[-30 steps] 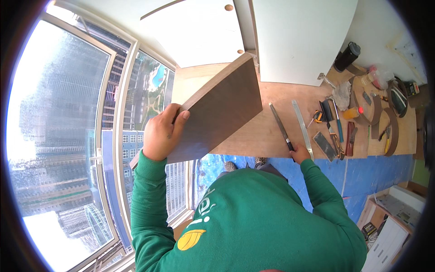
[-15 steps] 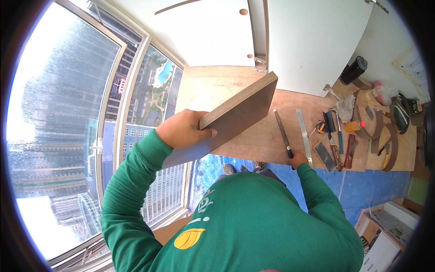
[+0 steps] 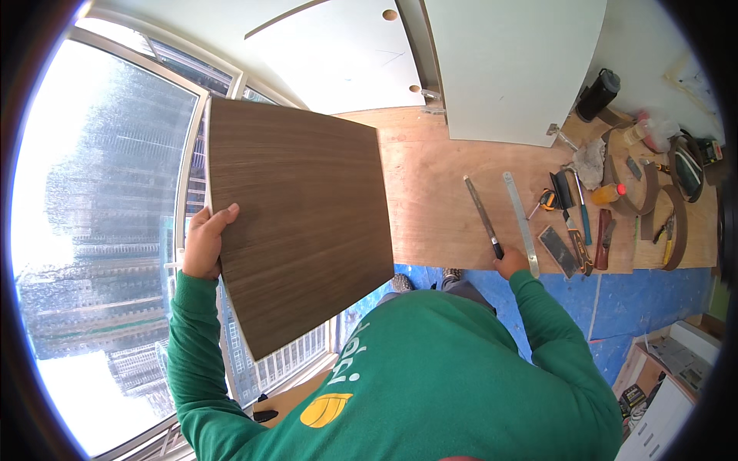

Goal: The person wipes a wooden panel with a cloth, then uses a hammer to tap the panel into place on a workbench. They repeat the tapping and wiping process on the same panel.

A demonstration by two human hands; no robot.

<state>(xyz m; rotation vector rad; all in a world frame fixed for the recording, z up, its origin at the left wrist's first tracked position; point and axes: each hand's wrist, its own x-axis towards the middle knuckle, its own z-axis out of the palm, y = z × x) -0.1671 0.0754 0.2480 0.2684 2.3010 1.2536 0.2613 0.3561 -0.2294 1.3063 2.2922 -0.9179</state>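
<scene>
A green sweatshirt (image 3: 461,369) w/ long slvs. is worn. L cuff (image 3: 197,287) & R cuff (image 3: 526,283) are fitted snugly at the wrists, just behind L fingers (image 3: 221,220) & R fingers (image 3: 505,264) resp. White lettering (image 3: 348,363) is printed on the chest, well back from L fingers; a yellow segmented emblem (image 3: 326,411) is set beside it. Btwn. L & R fingers, lower down, dk. trousers (image 3: 472,291) & patterned shoes (image 3: 401,283) are partly exposed.
</scene>
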